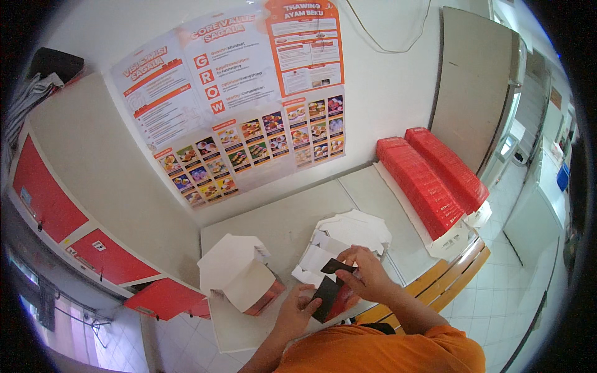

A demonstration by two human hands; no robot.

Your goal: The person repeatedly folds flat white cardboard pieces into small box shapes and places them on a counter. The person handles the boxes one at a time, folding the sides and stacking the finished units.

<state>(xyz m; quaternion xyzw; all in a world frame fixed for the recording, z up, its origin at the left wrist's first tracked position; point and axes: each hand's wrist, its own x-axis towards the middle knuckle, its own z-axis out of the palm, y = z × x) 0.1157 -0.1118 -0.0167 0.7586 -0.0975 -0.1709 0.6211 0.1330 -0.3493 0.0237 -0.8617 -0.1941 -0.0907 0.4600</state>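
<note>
A partly folded cardboard box (344, 300), red and black outside with white inner panels, is between my hands at the table's near edge. My left hand (297, 312) pinches a black flap of it between thumb and fingers. Higher up, my right hand (365, 273) has its fingers closed on another, smaller black flap. Beyond them lie white flat box blanks (356, 229), partly overlapped by the box's white panels. To the left, another cardboard box (239, 270) stands folded into shape, its white lid raised and its red side facing me.
Two long red stacks of flat boxes (429, 180) lie at the table's right end on white card. A wooden slatted bench (444, 283) runs along the near right. Red-fronted cabinets (112, 255) flank the left; posters (236, 93) cover the wall behind the table (273, 217).
</note>
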